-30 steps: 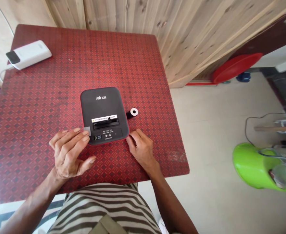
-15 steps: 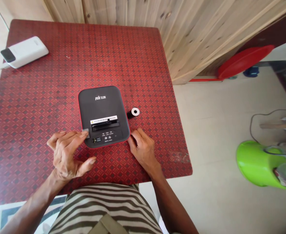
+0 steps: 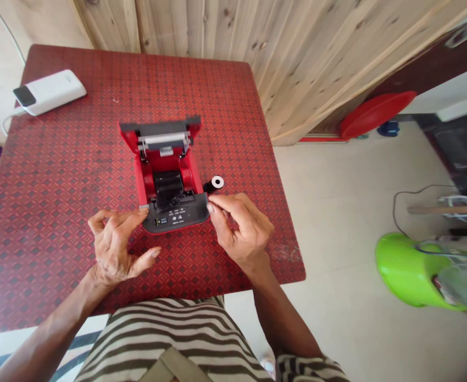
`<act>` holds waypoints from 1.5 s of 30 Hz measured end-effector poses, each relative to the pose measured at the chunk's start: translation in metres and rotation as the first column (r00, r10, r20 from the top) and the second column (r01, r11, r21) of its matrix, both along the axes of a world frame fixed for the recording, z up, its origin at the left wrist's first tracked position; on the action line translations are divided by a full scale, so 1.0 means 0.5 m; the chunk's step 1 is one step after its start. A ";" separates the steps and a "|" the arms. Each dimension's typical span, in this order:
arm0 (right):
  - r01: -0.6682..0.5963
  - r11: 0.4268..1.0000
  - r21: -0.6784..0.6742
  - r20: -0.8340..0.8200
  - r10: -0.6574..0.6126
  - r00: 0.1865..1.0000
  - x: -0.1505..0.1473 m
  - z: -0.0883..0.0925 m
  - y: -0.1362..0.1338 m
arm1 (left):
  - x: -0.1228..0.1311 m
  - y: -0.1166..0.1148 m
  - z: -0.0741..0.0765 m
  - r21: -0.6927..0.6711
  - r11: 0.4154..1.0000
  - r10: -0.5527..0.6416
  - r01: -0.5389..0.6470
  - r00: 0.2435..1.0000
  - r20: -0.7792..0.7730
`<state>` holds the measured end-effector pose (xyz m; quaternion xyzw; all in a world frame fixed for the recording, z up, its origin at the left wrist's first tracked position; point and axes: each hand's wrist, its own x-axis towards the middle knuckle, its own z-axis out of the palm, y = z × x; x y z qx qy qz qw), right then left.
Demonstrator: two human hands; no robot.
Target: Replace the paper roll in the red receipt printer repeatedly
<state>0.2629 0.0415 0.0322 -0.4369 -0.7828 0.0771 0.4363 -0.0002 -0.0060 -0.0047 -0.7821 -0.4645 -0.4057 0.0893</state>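
Observation:
A black and red receipt printer point(image 3: 179, 215) lies on the patterned table with its lid point(image 3: 164, 130) raised and tilted back. Inside its red compartment rests a black-wrapped roll point(image 3: 168, 185). My left hand point(image 3: 116, 239) has its fingers spread, and a fingertip touches the grey tab at the printer's front left corner. At the front right corner is my right hand point(image 3: 241, 228), with thumb and index finger pinched at the printer's edge and the other fingers curled. Just right of the printer lies another black roll with a white end point(image 3: 216, 182).
A white power bank point(image 3: 54, 91) with a cable sits at the back left of the red table point(image 3: 233, 111). Wooden panelling point(image 3: 201, 26) rises behind. On the floor to the right are a green bucket point(image 3: 402, 270) and a red basin point(image 3: 376, 114).
The printer's lid has swung up and back, showing the compartment and the roll inside. My right hand has risen from low beside the right corner to its top edge. My left fingertip stays at the tab.

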 end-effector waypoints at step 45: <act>-0.218 0.815 -0.537 -0.333 0.033 0.942 0.071 -0.077 -0.056 | -0.004 0.009 -0.014 -0.022 0.999 0.024 -0.026 0.998 -0.057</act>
